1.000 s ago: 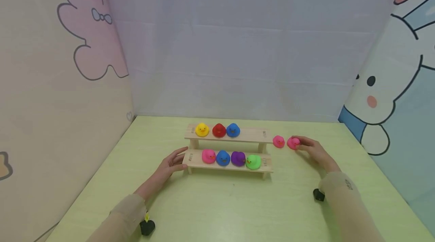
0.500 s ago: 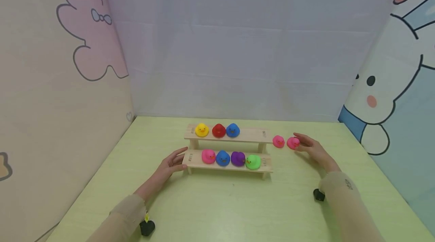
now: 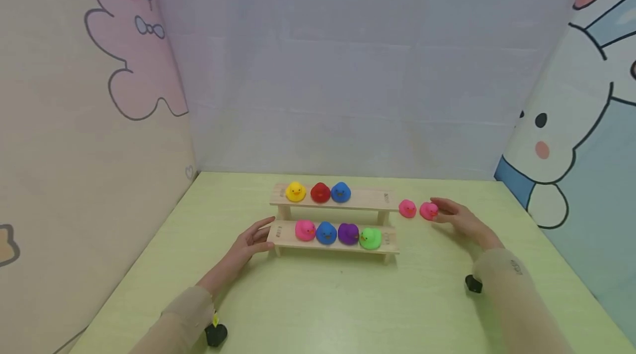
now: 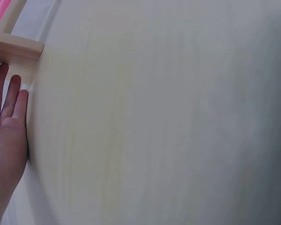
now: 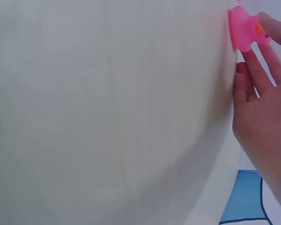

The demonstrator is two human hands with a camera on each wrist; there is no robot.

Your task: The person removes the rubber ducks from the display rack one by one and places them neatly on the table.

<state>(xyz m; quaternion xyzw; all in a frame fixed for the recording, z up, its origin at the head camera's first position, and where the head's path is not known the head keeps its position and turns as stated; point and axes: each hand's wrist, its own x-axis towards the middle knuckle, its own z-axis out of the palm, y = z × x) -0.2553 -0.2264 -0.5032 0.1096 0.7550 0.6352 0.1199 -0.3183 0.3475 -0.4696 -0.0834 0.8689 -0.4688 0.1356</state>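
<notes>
My left hand [image 3: 250, 239] rests against the left end of a two-tier wooden stand [image 3: 367, 197], its fingers fairly straight; the left wrist view shows this hand [image 4: 7, 136] by a wooden leg [image 4: 21, 44]. On the upper tier sit a yellow duck [image 3: 295, 192], a red duck [image 3: 320, 193] and a blue duck [image 3: 340, 193]. Below are pink [image 3: 305, 230], blue, purple and green ducks. To the right, my right hand [image 3: 462, 218] has its thumb and extended fingers loosely about a pink rubber duck [image 5: 243, 29] on the table. Another pink duck [image 3: 407, 209] lies between it and the stand.
The pale table [image 3: 338, 310] runs back to a white cloth wall [image 3: 358, 94]. Printed cartoon panels stand on the left and right. A black piece [image 3: 216, 335] hangs under the left sleeve, and another [image 3: 473, 284] under the right.
A second ago my right fingers lay on the outer pink duck; they lifted off it, and are now loosely around it again. The left hand and the stand have stayed in place.
</notes>
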